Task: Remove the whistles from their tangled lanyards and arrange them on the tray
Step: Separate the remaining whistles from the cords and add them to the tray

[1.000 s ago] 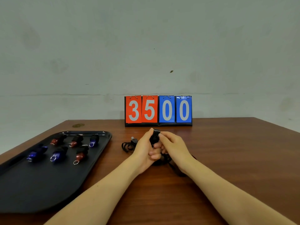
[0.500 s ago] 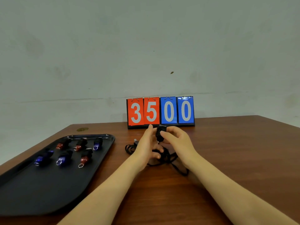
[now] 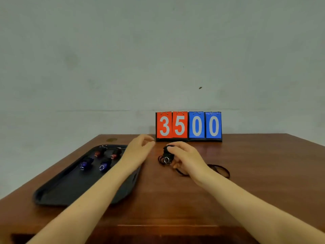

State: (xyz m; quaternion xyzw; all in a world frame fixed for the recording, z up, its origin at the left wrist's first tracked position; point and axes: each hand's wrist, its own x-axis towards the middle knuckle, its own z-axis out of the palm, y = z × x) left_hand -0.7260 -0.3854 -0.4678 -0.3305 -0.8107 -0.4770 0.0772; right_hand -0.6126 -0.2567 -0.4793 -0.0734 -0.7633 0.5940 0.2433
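Observation:
My right hand (image 3: 186,156) grips a black whistle (image 3: 167,153) just above the table; its metal ring (image 3: 166,160) hangs below. Black lanyard cord (image 3: 219,170) trails on the wood to the right of my wrist, and more loops lie under the whistle. My left hand (image 3: 139,150) hovers over the far right corner of the black tray (image 3: 70,188), its fingers loosely curled with nothing visible in them. On the tray lie two red whistles (image 3: 98,153) and two blue whistles (image 3: 85,164); my left forearm hides others.
A flip scoreboard (image 3: 188,126) reading 3500 stands at the back of the wooden table (image 3: 246,191), against a plain wall. The tray takes up the table's left side.
My left hand has let go of the whistle and lanyard and moved left over the tray's corner. My right hand keeps the black whistle and has lowered it toward the table.

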